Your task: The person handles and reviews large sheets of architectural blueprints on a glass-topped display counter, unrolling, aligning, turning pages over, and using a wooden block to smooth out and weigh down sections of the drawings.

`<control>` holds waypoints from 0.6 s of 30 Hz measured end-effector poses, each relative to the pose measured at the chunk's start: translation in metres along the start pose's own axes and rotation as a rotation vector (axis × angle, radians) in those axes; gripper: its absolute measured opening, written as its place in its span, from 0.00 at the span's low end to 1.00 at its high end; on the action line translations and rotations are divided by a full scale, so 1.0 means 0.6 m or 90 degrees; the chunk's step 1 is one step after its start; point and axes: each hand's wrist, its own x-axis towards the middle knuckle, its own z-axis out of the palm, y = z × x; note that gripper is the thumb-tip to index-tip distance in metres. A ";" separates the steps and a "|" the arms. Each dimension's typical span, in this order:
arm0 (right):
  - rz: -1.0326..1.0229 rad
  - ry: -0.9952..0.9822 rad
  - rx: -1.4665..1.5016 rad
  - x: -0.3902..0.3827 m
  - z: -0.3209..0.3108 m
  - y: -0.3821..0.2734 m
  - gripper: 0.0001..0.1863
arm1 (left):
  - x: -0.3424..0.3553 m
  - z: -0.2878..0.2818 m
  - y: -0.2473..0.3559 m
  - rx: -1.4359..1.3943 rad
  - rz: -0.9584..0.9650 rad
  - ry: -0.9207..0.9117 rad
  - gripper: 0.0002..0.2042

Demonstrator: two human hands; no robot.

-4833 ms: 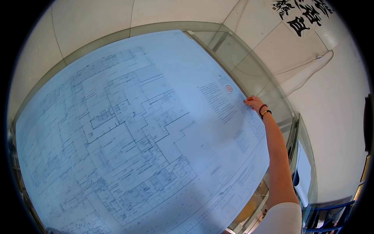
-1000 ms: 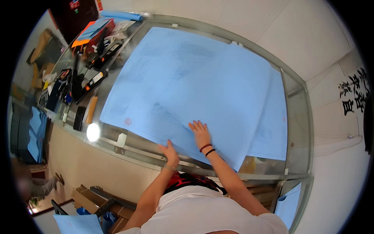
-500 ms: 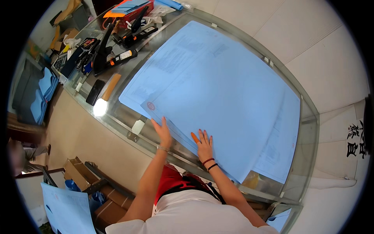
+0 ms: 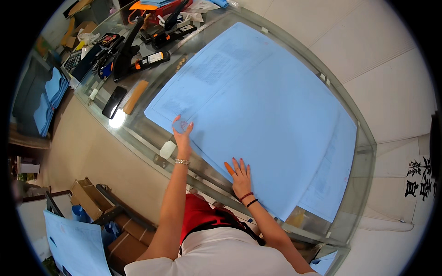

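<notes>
Sheet: we see the large blue drawing sheet (image 4: pixel 262 115) spread flat over the glass surface (image 4: pixel 354 184)
Left hand (image 4: pixel 183 134): grip apart, pressing its near-left corner
Right hand (image 4: pixel 239 175): fingers spread, flat on near edge
Progress: laid out, smoothing seems unfinished
Beyond: black stapler (image 4: pixel 124 55), tools at far-left

Both hands lie flat, fingers spread, left hand (image 4: pixel 183 134) stretched farther forward than right hand (image 4: pixel 240 174).
</notes>
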 end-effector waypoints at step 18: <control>-0.032 -0.012 0.030 0.040 0.009 -0.051 0.33 | 0.000 -0.002 -0.010 -0.031 0.014 0.056 0.15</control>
